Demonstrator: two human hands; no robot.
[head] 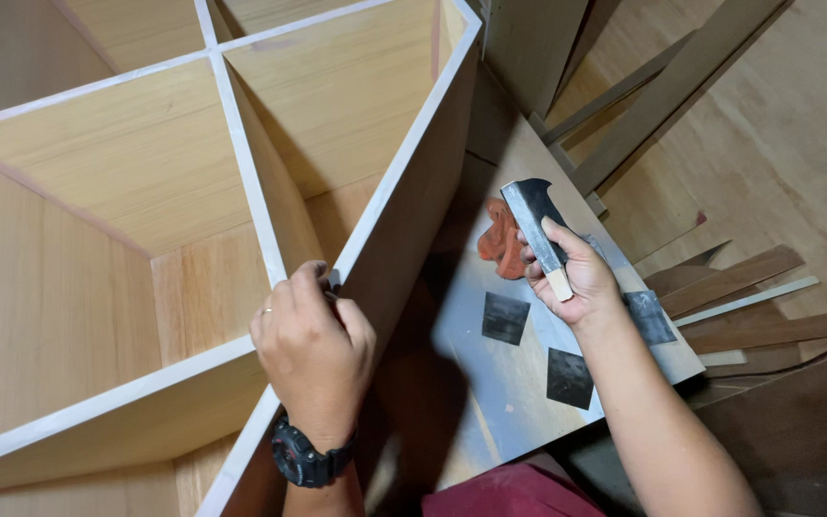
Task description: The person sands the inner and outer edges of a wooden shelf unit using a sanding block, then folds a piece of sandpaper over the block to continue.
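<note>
My left hand, with a ring and a black wristwatch, pinches the white front edge of a light wooden shelf unit where a divider meets the outer side panel. My right hand is raised over a grey board and grips a small tool with a broad dark metal blade and a pale wooden handle. The blade points up and away from me. A crumpled reddish cloth lies just left of that hand.
Three dark square patches lie on the grey board. Several wood strips and offcuts are piled at the right. Long planks lean at the upper right on a plywood floor. A dark red cloth shows at the bottom.
</note>
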